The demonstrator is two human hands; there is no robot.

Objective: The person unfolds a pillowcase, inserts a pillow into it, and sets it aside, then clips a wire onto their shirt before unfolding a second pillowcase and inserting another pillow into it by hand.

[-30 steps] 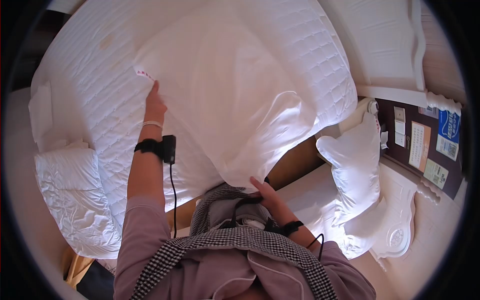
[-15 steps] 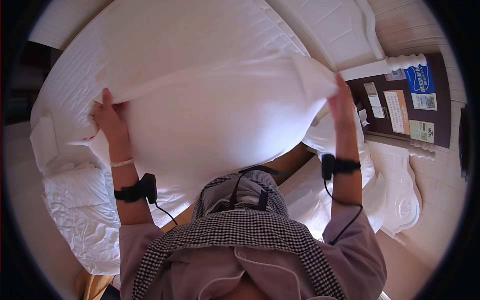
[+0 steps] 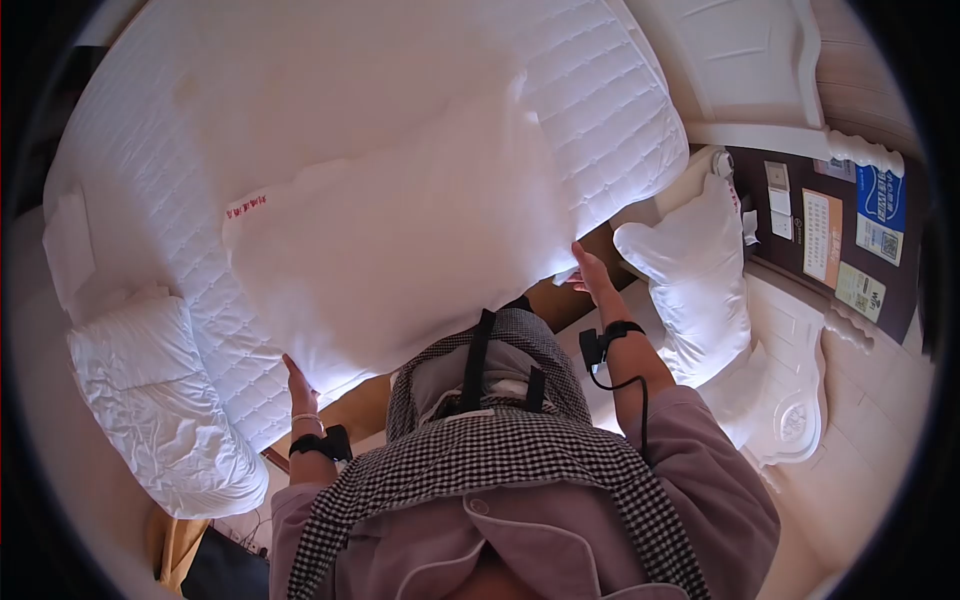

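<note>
A white cloth of bed linen bulges over the quilted mattress, with red lettering at its left corner. Whether it is a pillowcase or a folded sheet, I cannot tell. My left hand is at its near left corner, thumb up at the edge, the other fingers mostly hidden. At the near right corner, my right hand is closed on the cloth's edge. Both hands are low, close to the mattress's near side.
A crumpled white quilt lies at the left. On the right are a white pillow, a dark bedside top with cards and signs, and white carved headboards. My checked apron is close to the bed edge.
Both hands have come down and nearer to my body, bringing the cloth's near edge along. The cloth has lowered over the mattress, and its red lettering now shows.
</note>
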